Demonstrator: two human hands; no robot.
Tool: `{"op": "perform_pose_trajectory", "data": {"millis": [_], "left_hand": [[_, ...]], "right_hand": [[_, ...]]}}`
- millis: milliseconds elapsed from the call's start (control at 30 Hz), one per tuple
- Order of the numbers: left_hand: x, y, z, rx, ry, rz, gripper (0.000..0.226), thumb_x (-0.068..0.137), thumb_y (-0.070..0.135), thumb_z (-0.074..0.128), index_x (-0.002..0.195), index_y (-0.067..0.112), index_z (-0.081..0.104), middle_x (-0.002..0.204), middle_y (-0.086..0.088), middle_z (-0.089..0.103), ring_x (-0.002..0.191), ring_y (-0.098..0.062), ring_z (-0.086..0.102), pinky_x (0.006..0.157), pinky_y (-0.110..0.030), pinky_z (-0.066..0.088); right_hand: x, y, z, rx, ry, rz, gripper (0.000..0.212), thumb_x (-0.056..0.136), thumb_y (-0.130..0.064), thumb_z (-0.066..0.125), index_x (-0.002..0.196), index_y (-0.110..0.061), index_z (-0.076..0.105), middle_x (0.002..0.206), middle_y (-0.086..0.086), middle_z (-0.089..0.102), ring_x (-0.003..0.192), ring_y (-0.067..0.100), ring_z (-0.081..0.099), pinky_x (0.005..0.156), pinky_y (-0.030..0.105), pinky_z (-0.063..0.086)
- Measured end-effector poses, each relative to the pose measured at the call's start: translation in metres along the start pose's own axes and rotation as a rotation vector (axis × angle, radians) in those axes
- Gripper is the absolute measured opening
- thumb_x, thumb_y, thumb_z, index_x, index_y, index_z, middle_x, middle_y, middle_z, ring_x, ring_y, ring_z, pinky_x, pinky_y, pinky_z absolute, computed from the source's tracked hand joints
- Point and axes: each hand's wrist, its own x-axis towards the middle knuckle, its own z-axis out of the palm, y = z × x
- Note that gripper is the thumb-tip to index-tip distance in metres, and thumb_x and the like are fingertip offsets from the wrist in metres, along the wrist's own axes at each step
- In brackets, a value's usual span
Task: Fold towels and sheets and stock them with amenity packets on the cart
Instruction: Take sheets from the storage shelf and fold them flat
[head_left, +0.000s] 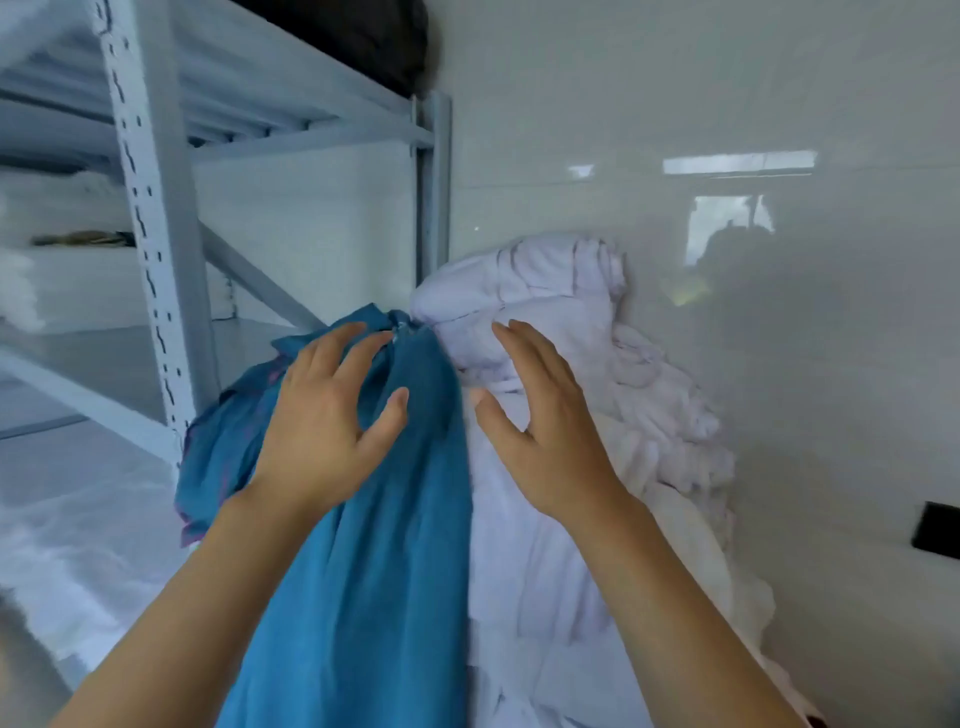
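Head view. A grey slotted-steel shelving rack (156, 249) stands at left against a glossy white wall (727, 104); blurred folded white linens (67, 286) lie on its shelf. A heap of crumpled white towels and sheets (561, 291) leans on the wall at centre, soft and ridged. A blue cloth (384, 545), finely textured, drapes down the heap's left side. The left hand (324, 415) spreads open over the blue cloth; the right hand (545, 431), fingers spread, hovers at the white heap. A dark bundle (363, 36) sits atop the rack.
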Motion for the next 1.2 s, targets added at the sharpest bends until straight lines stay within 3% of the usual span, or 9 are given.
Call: {"op": "perform_pose_trajectory", "data": {"millis": [133, 300, 400, 500, 800, 1200], "left_hand": [[-0.007, -0.074, -0.037, 0.01, 0.011, -0.019, 0.056, 0.095, 0.047, 0.051, 0.146, 0.023, 0.047, 0.149, -0.001, 0.043, 0.136, -0.025, 0.042, 0.112, -0.047, 0.038], [-0.016, -0.15, -0.081, 0.076, 0.007, -0.057, 0.057, 0.094, 0.048, 0.051, 0.145, 0.023, 0.048, 0.149, -0.005, 0.044, 0.136, -0.029, 0.041, 0.113, -0.049, 0.038], [-0.019, -0.18, -0.103, 0.098, 0.007, -0.096, 0.059, 0.094, 0.05, 0.049, 0.147, 0.023, 0.047, 0.151, -0.004, 0.043, 0.138, -0.03, 0.04, 0.112, -0.051, 0.039], [-0.023, -0.202, -0.12, 0.12, 0.018, -0.113, 0.059, 0.094, 0.05, 0.05, 0.147, 0.024, 0.047, 0.15, -0.004, 0.044, 0.137, -0.031, 0.041, 0.111, -0.053, 0.038], [-0.025, -0.233, -0.152, 0.208, 0.034, -0.124, 0.061, 0.094, 0.052, 0.047, 0.147, 0.022, 0.048, 0.152, -0.006, 0.044, 0.138, -0.032, 0.04, 0.111, -0.054, 0.039], [-0.038, -0.296, -0.144, 0.244, 0.006, -0.147, 0.062, 0.094, 0.053, 0.047, 0.147, 0.021, 0.048, 0.152, -0.006, 0.043, 0.14, -0.03, 0.038, 0.112, -0.051, 0.038]], "right_hand": [[0.019, -0.041, 0.069, -0.017, -0.032, -0.029, 0.066, 0.097, -0.056, 0.046, 0.157, -0.032, 0.032, 0.165, -0.015, 0.025, 0.151, -0.002, 0.017, 0.124, 0.032, 0.023], [0.036, -0.082, 0.139, -0.022, -0.038, -0.031, 0.066, 0.097, -0.054, 0.049, 0.156, -0.03, 0.034, 0.166, -0.011, 0.026, 0.153, 0.005, 0.02, 0.124, 0.04, 0.025], [0.043, -0.097, 0.168, -0.069, -0.074, -0.047, 0.065, 0.098, -0.055, 0.049, 0.157, -0.034, 0.03, 0.167, -0.012, 0.021, 0.152, 0.005, 0.017, 0.124, 0.033, 0.019], [0.051, -0.106, 0.184, -0.145, -0.074, -0.066, 0.065, 0.099, -0.058, 0.045, 0.157, -0.036, 0.027, 0.167, -0.013, 0.019, 0.152, 0.006, 0.015, 0.121, 0.026, 0.012], [0.07, -0.124, 0.216, -0.091, -0.055, -0.081, 0.064, 0.098, -0.058, 0.044, 0.156, -0.033, 0.032, 0.165, -0.009, 0.023, 0.15, 0.013, 0.022, 0.123, 0.041, 0.024], [0.082, -0.131, 0.287, 0.045, -0.107, -0.137, 0.061, 0.1, -0.05, 0.05, 0.156, -0.029, 0.035, 0.164, -0.008, 0.026, 0.151, 0.012, 0.022, 0.122, 0.043, 0.027]]}}
